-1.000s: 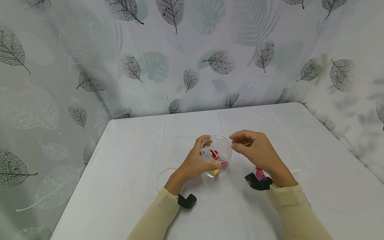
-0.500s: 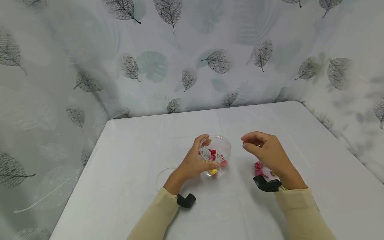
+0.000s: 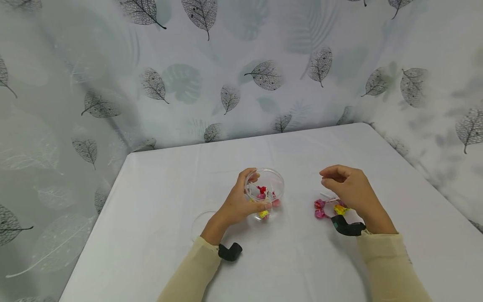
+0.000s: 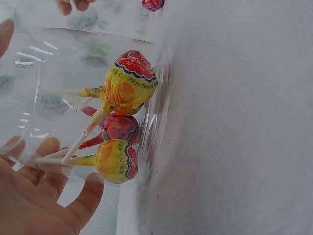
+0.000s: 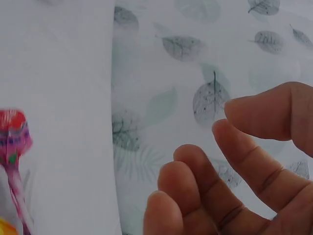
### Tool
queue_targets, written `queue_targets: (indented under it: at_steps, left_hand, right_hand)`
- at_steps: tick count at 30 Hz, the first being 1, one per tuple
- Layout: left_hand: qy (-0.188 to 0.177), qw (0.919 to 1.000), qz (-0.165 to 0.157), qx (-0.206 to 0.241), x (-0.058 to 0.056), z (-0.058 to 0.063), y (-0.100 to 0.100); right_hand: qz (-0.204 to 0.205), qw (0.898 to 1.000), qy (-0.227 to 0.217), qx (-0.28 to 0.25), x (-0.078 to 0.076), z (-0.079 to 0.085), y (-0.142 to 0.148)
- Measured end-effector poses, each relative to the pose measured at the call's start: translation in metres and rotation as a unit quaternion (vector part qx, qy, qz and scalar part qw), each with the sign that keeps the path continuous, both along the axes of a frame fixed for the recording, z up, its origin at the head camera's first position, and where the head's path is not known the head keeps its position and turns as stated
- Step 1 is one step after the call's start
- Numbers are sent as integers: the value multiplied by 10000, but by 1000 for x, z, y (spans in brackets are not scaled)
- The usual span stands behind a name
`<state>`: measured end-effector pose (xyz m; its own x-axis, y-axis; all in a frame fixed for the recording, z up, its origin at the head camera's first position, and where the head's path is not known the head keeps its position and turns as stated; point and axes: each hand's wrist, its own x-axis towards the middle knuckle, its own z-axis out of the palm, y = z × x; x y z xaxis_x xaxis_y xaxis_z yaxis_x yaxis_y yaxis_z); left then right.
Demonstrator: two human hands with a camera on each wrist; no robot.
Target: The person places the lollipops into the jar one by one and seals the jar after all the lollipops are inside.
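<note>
My left hand (image 3: pixel 235 205) grips a clear round plastic jar (image 3: pixel 278 181) around its side, thumb in front. Inside, several wrapped lollipops (image 4: pixel 128 85) lean with their sticks toward the mouth; yellow and pink wrappers show in the left wrist view. My right hand (image 3: pixel 352 188) hovers above the table to the right of the jar. Its fingers are loosely bent, with nothing between thumb and forefinger. Below it, pink lollipops (image 3: pixel 319 208) and a yellow lollipop (image 3: pixel 340 209) lie on the cloth, partly hidden by the hand and its wrist camera.
A clear round lid (image 3: pixel 205 212) lies on the white-covered table (image 3: pixel 158 188), left of the jar and partly behind the left forearm. Black wrist cameras (image 3: pixel 230 252) stick out from both cuffs. A leaf-patterned curtain (image 3: pixel 241 63) surrounds the table's back and sides.
My right hand has moved away from the jar's rim to the right, above the loose lollipops. My left hand still holds the jar, while the head view has shifted slightly.
</note>
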<state>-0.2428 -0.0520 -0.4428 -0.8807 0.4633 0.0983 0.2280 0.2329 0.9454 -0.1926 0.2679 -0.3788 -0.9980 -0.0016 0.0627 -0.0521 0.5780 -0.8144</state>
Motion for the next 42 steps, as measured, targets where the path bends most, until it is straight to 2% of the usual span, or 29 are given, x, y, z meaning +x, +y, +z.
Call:
queue_targets:
  at_steps: [7,17,23,29,34,42]
  left_hand:
    - [126,9999,-34,50,-1,-1,-1]
    - [151,9999,-29,37,-2,0,-3]
    - [32,10000,-4,87,-2,0,-3]
    - [102,9999,44,25,-1,0,-3]
    - [114,9999,-11,14,0,0,-2]
    - [100,9999,-60,41,0,0,0]
  right_hand:
    - [-232,9959,-495,721,-6,-13,27]
    - [-327,9866,-1256,987,-7,-21,59]
    - [-145,9790,-1624,1226,-4,-26,78]
    - [123,9707,-2091,1176,-5,-32,86]
    - [339,9705,-2138,1062,-2,-36,89]
    - [441,9774,-1774,1064,5,-39,88]
